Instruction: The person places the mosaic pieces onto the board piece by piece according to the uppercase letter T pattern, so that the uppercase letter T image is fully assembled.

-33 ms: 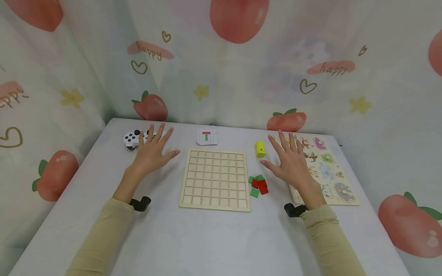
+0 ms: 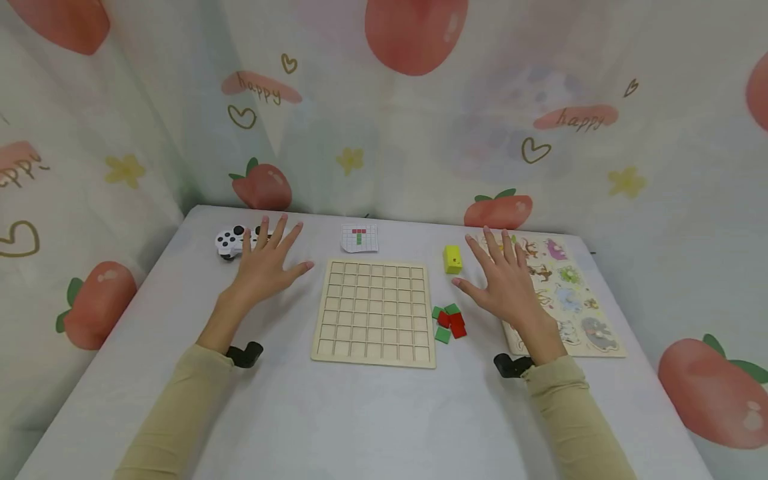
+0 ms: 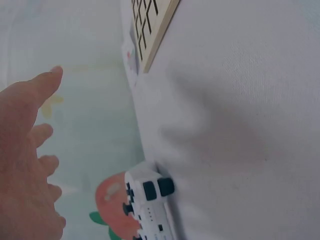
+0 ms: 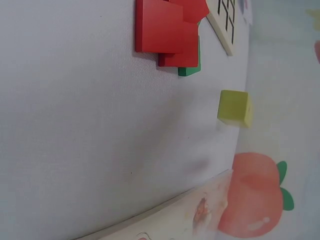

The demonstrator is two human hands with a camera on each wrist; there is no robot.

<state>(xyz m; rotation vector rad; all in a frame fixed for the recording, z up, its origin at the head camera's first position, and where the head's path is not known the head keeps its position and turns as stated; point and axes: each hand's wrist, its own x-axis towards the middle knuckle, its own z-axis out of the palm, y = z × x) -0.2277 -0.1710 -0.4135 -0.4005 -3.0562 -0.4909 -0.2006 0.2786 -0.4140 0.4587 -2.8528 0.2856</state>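
Note:
Fingers spread, my left hand (image 2: 263,270) hovers above the table and holds nothing; its shadow falls on the cloth in the left wrist view. Beyond its fingertips lies a white game controller (image 2: 230,242) with black buttons, partly covered by the hand. My right hand (image 2: 507,287), also spread and holding nothing, is over the left edge of an animal puzzle board (image 2: 567,300). Between the hands lies a wooden grid board (image 2: 375,313), its squares bare. Red square tiles (image 4: 160,27) and green square tiles (image 2: 442,335) lie in a loose pile beside its right edge.
A yellow block (image 2: 453,259) stands left of the right hand's fingertips. Behind the grid board lies a paper card (image 2: 359,238) with a red and green T pattern on a grid. A fruit-printed curtain (image 2: 384,133) hangs along the back of the white table (image 2: 360,420).

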